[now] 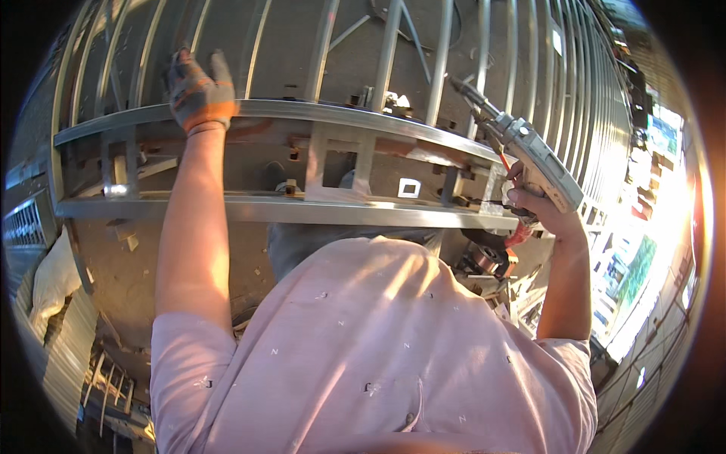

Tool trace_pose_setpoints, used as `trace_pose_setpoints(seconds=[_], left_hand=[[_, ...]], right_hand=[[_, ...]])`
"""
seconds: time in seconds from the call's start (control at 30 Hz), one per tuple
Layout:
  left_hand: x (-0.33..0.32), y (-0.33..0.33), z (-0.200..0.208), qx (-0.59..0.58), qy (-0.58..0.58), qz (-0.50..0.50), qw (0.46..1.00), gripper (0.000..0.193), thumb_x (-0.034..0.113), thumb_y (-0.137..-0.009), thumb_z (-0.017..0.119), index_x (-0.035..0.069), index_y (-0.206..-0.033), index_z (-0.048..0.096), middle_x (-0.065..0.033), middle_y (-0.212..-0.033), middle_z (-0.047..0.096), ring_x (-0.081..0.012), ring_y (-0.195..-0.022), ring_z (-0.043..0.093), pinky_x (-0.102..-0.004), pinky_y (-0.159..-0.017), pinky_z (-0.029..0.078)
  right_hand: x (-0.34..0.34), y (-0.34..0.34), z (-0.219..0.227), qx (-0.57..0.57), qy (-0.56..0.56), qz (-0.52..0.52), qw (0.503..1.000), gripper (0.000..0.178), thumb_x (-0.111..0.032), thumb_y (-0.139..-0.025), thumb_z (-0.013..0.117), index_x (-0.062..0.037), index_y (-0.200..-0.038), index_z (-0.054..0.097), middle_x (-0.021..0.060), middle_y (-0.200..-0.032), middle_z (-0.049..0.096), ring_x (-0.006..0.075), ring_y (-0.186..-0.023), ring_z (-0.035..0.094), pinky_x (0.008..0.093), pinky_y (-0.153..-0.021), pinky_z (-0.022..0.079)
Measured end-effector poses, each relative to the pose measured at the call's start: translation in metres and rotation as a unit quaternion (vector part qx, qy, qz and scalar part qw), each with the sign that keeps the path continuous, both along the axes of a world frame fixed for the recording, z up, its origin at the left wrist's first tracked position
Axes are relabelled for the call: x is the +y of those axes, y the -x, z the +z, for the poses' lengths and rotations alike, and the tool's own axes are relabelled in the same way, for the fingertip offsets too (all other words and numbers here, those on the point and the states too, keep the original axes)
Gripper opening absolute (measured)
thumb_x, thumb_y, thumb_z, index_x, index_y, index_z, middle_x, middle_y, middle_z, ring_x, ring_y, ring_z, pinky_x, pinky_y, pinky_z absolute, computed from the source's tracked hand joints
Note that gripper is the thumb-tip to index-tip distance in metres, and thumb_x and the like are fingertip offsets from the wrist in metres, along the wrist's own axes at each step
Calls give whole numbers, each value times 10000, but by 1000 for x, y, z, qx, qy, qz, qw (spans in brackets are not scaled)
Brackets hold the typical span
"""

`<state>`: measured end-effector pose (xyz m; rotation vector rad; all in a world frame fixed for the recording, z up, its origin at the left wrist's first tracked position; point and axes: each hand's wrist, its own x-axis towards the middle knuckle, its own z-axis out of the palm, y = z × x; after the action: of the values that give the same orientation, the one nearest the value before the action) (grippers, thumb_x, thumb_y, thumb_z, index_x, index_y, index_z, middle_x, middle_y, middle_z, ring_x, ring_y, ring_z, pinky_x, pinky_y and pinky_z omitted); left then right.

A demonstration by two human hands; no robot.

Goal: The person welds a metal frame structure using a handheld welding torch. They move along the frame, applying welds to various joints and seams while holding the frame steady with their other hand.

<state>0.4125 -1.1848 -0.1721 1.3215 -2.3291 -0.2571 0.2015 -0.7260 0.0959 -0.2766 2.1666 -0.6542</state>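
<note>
A metal grille of pale upright bars (387,53) lies across a long square-tube rail (302,111), with a second rail (257,208) running closer to my body. My left hand (203,94), in a grey and orange glove, rests over the far rail at the left. Its fingers are stretched out and it holds nothing. At the right, my bare right hand (546,210) is wrapped round the grip of a silver-grey welding gun (541,157). The gun's nozzle points up and left, above the bars. Whether its tip touches a bar I cannot tell.
Short flat plates (339,163) join the two rails. Below my right hand stands a wire spool (485,259) among scattered parts. A pale sack (57,280) and corrugated sheets (72,356) lie at the left. Strong sunlight glares at the right.
</note>
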Motion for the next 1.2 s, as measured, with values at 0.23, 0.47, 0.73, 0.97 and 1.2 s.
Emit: trace_pose_setpoints(seconds=[0.23,0.47,0.73,0.97,1.2], left_hand=[[-8,-1,-10,-6,62,-4,998,623,513,-997,544,46,-1411,554,-209,-1403,597,-380,-1313,565,-475,-1090,468],[-10,0,-13,0,46,-11,999,613,468,-1021,519,22,-1442,520,-234,-1465,547,-381,-1351,543,-471,-1117,458],[-13,-4,-16,-14,5,-19,1000,616,441,-1043,492,34,-1503,450,-212,-1498,538,-375,-1341,564,-458,-1110,463],[-17,-6,-17,-22,17,-16,999,613,458,-1065,460,41,-1513,438,-220,-1496,534,-380,-1369,532,-450,-1126,454],[-20,-11,-23,-31,-12,15,999,668,511,-1064,431,38,-1535,401,-238,-1522,505,-394,-1383,519,-455,-1146,431]], right_hand=[[64,-17,-3,66,78,-80,992,365,11,-864,776,-52,-1200,649,-7,-987,618,87,-868,595,256,-754,525],[112,-8,-13,67,74,-108,989,329,-23,-883,785,-53,-1183,652,-23,-926,598,63,-814,569,228,-707,489],[140,-23,-13,59,87,-175,979,282,-33,-897,773,-63,-1154,663,-39,-897,581,54,-809,560,219,-708,481],[153,-21,-15,81,108,-177,975,311,-28,-886,785,-73,-1173,672,-14,-975,626,76,-848,596,229,-736,505],[164,12,-21,50,100,-173,978,344,14,-871,783,-51,-1185,659,-10,-986,607,78,-883,583,226,-755,506]])
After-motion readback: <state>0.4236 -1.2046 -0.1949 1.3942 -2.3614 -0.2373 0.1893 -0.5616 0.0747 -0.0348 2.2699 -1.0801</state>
